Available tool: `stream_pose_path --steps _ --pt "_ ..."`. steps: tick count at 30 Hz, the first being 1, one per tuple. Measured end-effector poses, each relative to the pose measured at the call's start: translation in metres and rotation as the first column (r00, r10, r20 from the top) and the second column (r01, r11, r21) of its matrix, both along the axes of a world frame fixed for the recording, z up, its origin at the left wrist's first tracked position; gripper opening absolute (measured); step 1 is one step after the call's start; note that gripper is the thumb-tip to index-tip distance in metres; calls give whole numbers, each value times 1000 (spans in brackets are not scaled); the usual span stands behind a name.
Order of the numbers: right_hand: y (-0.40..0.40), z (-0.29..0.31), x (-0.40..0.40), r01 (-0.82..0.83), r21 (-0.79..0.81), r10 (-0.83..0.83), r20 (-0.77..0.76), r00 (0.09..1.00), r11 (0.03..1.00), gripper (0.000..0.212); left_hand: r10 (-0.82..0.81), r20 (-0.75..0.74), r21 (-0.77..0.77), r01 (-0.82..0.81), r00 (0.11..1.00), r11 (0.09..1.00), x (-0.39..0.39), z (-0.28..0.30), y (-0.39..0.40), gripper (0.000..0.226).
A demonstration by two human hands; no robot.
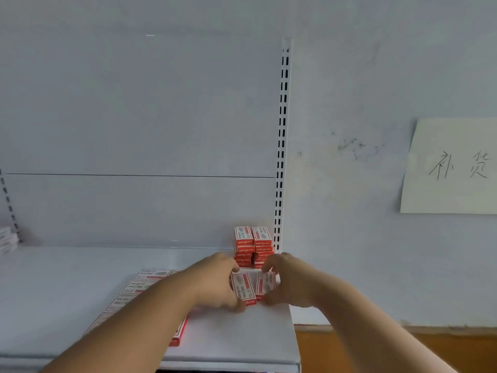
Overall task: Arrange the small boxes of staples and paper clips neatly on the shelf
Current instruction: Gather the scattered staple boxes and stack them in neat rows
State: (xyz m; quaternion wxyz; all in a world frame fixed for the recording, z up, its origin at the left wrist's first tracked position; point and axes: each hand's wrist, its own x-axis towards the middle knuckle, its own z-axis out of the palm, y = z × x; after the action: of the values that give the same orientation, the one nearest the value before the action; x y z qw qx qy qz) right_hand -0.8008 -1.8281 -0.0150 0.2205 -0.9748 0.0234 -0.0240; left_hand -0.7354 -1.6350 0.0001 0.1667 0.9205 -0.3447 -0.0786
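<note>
Two small red boxes side by side on the white shelf (242, 332), just in front of the tall stack of red boxes (252, 246) by the back wall. Left hand (217, 281) curled round the left box (243, 288), fingers (238, 308) bent at its near end. Right hand (287, 281) pinching the right box (265, 284), thumb at the far end. More flat boxes (139, 288) lying left of the stack, partly hidden under the left arm. Paper note (454, 165) on the wall, right of the stack.

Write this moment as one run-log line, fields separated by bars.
left hand: holds left box | right hand: holds right box | place: shelf, before stacked boxes | step: aligning pair
</note>
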Motion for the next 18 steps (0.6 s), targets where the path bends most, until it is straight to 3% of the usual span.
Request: stream_pose_path --steps 6,8,11,14,16,18 --pt "6 -5 4 18 227 -42 104 994 974 64 161 1 -217 -157 987 963 -10 6 22 61" --pt "13 -4 4 25 447 -81 106 991 894 71 196 -92 -295 -215 976 931 -12 10 29 66" --pt "28 4 4 10 718 -116 99 988 696 71 205 -280 -438 -315 938 842 -12 11 39 74" --pt "48 15 7 -57 852 -111 134 985 521 70 62 -516 -597 -411 854 689 -9 12 53 75" --pt "60 22 9 -90 885 -82 143 986 457 66 -130 -634 -688 -478 763 546 -4 16 64 60" --pt "77 28 15 -119 926 -37 141 989 357 64 -211 -654 -714 -501 727 488 5 21 79 40"
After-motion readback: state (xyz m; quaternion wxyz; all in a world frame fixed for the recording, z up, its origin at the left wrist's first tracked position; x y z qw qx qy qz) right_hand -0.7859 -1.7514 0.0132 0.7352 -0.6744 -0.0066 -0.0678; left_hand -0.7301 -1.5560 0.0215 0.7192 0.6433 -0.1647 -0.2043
